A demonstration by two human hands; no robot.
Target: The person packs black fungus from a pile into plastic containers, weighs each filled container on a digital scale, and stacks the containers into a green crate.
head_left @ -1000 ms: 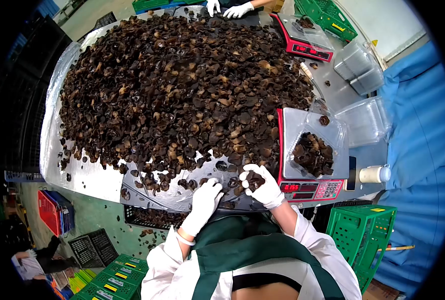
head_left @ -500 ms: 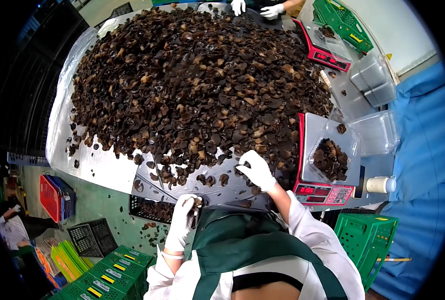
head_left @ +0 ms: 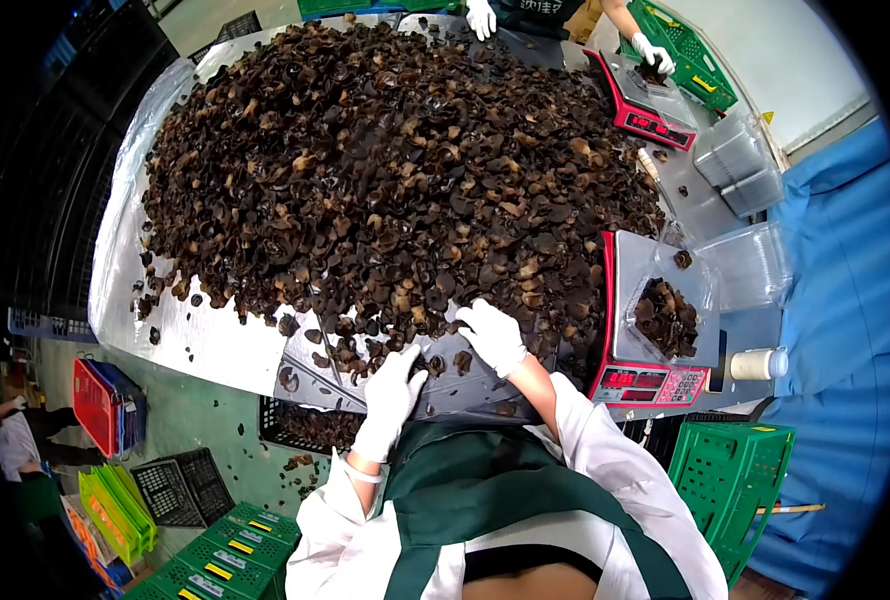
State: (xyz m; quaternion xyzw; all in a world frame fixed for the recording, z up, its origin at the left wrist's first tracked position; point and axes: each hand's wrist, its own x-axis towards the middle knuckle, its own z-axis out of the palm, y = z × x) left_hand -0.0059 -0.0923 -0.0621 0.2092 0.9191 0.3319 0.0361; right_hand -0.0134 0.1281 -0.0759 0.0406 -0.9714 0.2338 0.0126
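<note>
A broad heap of dark brown wood ear mushrooms [head_left: 395, 180] covers most of the table. My left hand [head_left: 392, 395], in a white glove, lies over the near table edge with its thumb apart from the fingers and no mushroom visible in it. My gloved right hand [head_left: 493, 338] reaches to the heap's near fringe, fingers apart and touching or just above the mushrooms. A few loose pieces lie between the two hands. To the right, a red scale [head_left: 615, 300] bears a clear plastic tub [head_left: 705, 300] holding a portion of mushrooms.
Across the table, a co-worker's gloved hand [head_left: 653, 54] is over a second red scale [head_left: 655, 125]. Clear tubs [head_left: 740, 160] are stacked at the right, near a white roll [head_left: 755, 364]. Green crates [head_left: 730, 480] and a black crate [head_left: 310, 425] stand below the table edge.
My left hand has moved up from below the table edge onto it, its fingers opening. My right hand has shifted slightly left. Across the table, the co-worker's hand has moved to the far scale.
</note>
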